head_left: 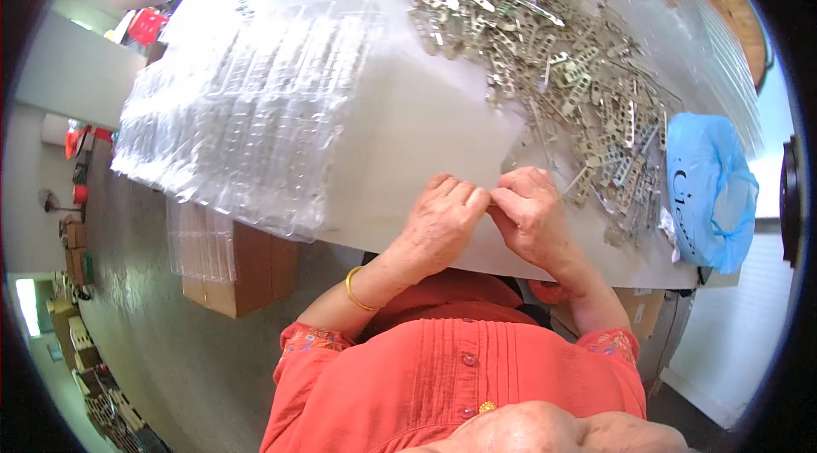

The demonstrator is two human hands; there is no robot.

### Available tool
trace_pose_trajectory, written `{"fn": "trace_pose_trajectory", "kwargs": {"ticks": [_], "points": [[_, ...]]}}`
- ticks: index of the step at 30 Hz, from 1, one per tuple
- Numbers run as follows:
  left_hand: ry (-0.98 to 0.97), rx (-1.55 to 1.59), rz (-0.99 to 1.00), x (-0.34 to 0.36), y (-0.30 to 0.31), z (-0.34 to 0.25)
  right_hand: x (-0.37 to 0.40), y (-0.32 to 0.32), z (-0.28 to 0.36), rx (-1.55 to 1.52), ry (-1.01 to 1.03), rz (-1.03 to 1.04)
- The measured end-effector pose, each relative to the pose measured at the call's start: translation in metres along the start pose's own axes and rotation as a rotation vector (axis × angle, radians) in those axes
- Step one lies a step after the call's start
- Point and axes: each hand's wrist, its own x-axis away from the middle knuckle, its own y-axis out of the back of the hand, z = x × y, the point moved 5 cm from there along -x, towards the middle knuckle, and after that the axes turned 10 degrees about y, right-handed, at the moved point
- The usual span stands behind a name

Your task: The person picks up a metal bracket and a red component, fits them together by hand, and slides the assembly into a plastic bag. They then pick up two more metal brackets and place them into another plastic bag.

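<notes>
Silvery metal parts (581, 83), white table (408, 138), blue bag (696, 151).

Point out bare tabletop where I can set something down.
The widest bare patch of white tabletop lies beyond the left hand and right hand, between the clear plastic trays and the heaped perforated metal parts. Crowded: the right side, where the parts spread toward the blue plastic bag.
</notes>
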Motion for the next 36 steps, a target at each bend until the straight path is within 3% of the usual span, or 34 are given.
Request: {"fn": "trace_pose_trajectory", "kwargs": {"ticks": [4,13,20,29,31,36], "points": [[0.014,-0.005,-0.064,0.011,0.001,0.001,0.007,-0.013,0.007,-0.013,-0.108,0.091],[0.024,0.06,0.012,0.022,-0.016,0.026,0.019,-0.038,0.007,0.038,-0.048,0.084],[-0.021,0.166,-0.07,0.033,-0.026,0.024,0.022,-0.038,0.01,0.08,-0.07,0.044],[0.011,0.098,0.074,0.04,-0.005,0.013,0.033,-0.044,0.018,0.036,-0.014,0.021],[0.091,0.084,0.057,0.039,-0.003,0.012,0.032,-0.039,0.021,0.019,-0.006,0.009],[-0.014,-0.02,-0.035,0.029,0.0,-0.005,0.035,-0.023,0.014,0.065,-0.047,-0.032]]}}
